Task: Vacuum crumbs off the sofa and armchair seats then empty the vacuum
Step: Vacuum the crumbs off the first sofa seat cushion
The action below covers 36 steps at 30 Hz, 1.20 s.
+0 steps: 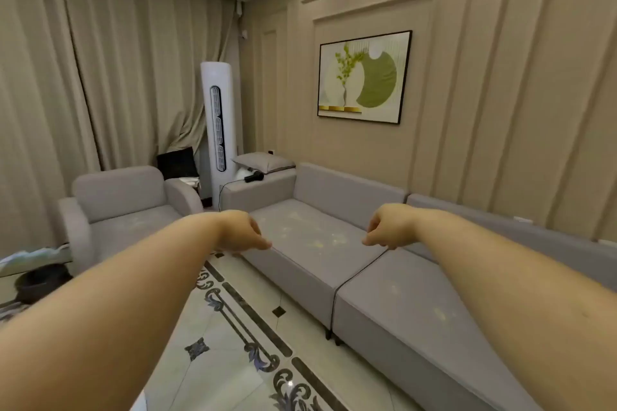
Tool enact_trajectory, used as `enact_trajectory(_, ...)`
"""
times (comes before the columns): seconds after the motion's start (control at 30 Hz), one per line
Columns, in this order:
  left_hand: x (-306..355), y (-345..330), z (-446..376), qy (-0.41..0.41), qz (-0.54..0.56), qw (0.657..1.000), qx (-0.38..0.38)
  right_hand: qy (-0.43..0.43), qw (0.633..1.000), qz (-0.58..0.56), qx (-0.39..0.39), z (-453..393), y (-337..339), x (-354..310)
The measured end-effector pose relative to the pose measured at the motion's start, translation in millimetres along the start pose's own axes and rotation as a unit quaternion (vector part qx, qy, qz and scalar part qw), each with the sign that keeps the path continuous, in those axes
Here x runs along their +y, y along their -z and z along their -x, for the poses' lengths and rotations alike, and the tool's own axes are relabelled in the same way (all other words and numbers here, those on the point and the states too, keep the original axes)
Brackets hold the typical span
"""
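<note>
A long grey sofa [300,264] runs along the right wall, with pale yellowish crumbs [320,237] scattered on its seat cushions. A grey armchair [120,197] stands at the left, and faint crumbs speckle its seat too. A small dark handheld vacuum [253,176] with a cord lies on the sofa's far armrest. Both my arms are stretched forward above the sofa's front edge. My left hand [243,233] and my right hand [387,227] hang with the fingers loosely curled and hold nothing.
A white tower air conditioner [220,123] stands in the corner behind the armrest, next to a grey pillow [263,162]. A glass table [36,257] with a dark round object under it sits at the left. Patterned tile floor [233,327] lies in front of the sofa.
</note>
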State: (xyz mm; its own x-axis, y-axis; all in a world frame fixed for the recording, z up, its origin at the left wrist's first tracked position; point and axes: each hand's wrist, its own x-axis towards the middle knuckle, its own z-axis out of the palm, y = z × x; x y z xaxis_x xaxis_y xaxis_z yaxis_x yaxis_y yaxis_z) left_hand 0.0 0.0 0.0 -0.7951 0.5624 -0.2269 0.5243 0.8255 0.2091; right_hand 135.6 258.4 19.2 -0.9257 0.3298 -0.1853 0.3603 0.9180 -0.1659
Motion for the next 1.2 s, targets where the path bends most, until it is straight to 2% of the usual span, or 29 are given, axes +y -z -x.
enact_trajectory(0.2,-53,4,-98,0.015,0.005,0.999,-0.044,-0.002,0.999,0.001,-0.042,-125,-5,-31)
enact_trajectory(0.37,-88,21,-196,0.01,0.033,0.999,0.001,0.034,0.999,0.007,-0.041,-231,-7,-50)
enact_trajectory(0.6,-108,28,-337,0.028,0.019,0.999,-0.022,0.059,0.995,0.022,-0.072,-380,-8,-42)
enact_trajectory(0.83,-128,64,-471,0.065,0.021,0.998,-0.005,0.103,0.99,0.037,-0.088,-547,16,-44)
enact_trajectory(0.9,-142,74,-506,0.077,0.035,0.996,0.009,0.115,0.99,0.032,-0.078,-601,26,-53)
enact_trajectory(1.07,-194,86,-581,0.102,0.06,0.993,-0.007,0.144,0.982,0.053,-0.112,-707,24,-95)
enact_trajectory(1.2,-257,100,-659,0.111,0.06,0.992,-0.007,0.158,0.978,0.058,-0.126,-804,13,-139)
